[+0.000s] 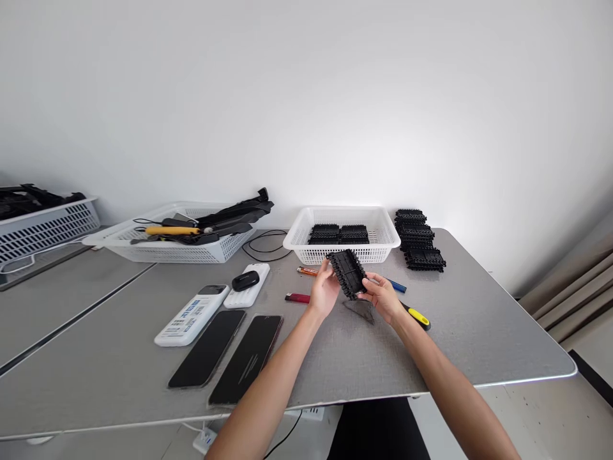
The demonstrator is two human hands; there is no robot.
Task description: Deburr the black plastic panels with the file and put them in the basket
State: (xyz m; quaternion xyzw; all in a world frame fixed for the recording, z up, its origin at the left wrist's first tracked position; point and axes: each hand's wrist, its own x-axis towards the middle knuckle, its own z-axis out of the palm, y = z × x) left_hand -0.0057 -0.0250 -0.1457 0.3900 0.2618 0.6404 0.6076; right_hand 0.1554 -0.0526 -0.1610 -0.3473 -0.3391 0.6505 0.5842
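Note:
Between my two hands, raised above the table, is a black plastic part with toothed long edges, tilted toward me. My left hand closes on its left side, and my right hand pinches its lower right corner. Under the part lies a small dark, flimsy scrap whose kind I cannot make out. A tool with a yellow and black handle rests by my right wrist, partly covered by it. Close to my hands are a red lighter, an orange lighter and a blue object.
Beyond my hands stands a white basket holding similar black parts; more are stacked in piles to its right. Leftward are a basket of tools, two phones, white power banks, a black case and a cable.

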